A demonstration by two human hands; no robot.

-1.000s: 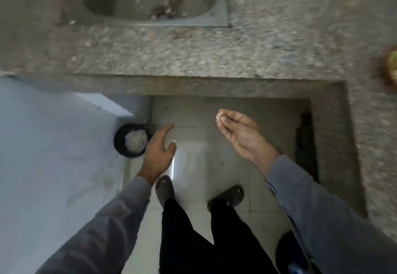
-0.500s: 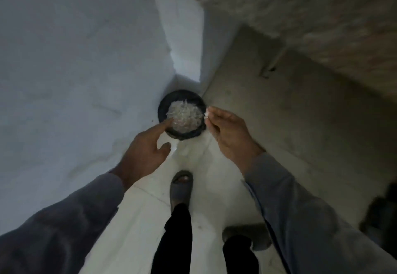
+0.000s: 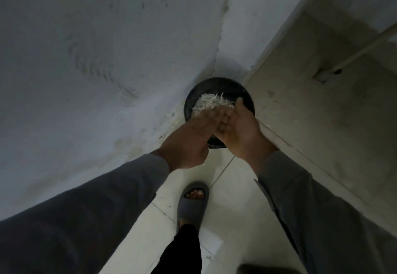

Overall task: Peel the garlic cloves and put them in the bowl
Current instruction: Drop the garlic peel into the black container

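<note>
We look down at a round black container (image 3: 247,93) that stands on the pale tiled floor (image 3: 232,190), pushed into the corner where the grey-white wall (image 3: 96,59) meets a beige panel (image 3: 311,123). It holds a heap of thin, whitish garlic skins (image 3: 209,103). A few loose flakes lie on the floor just beside its left rim.

Both hands are over the near half of the container and touch each other. The left hand (image 3: 189,142) shows its back to us, with the fingers straight and close together, laid flat across the fingers of the other hand. The right hand (image 3: 240,132) is turned palm up; its fingers (image 3: 224,122) are bent inward under the left fingers, and the thumb stands up over the heap. Whether a clove or a piece of skin sits between the 2 hands we cannot tell, because the left fingers cover that place and the light is dim. We see no peeled clove and no bowl of cloves here.

Both arms wear grey sleeves (image 3: 322,209). Below the hands, 1 foot in a grey slide sandal (image 3: 193,205) stands on the tiles, with a black trouser leg (image 3: 182,252) above it.
</note>
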